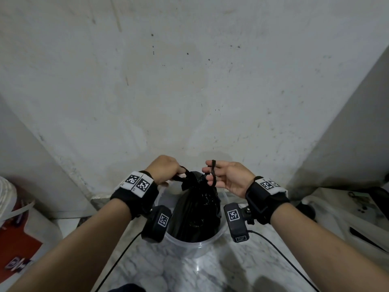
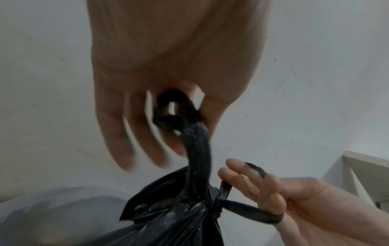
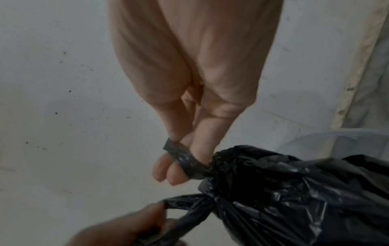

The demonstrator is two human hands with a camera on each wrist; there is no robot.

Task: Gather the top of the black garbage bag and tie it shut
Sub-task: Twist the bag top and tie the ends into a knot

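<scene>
The black garbage bag (image 1: 195,209) stands in a clear plastic bin (image 1: 196,246), its top gathered into a knot (image 2: 212,199). Two thin black tails come out of the knot. My left hand (image 1: 166,167) sits left of the knot, fingers curled, and grips the left tail (image 2: 197,146), pulled up and taut. My right hand (image 1: 223,175) is on the other side, palm up, with the right tail (image 3: 183,158) looped around its fingers; the little finger hooks the loop's lower part. The bag (image 3: 294,191) bulges below the knot.
A stained grey wall (image 1: 189,81) rises just behind the bin. The bin stands on a marbled surface (image 1: 189,270). A red and white bag (image 1: 16,228) lies at the left, and a white object (image 1: 347,218) at the right. Camera cables trail from both wrists.
</scene>
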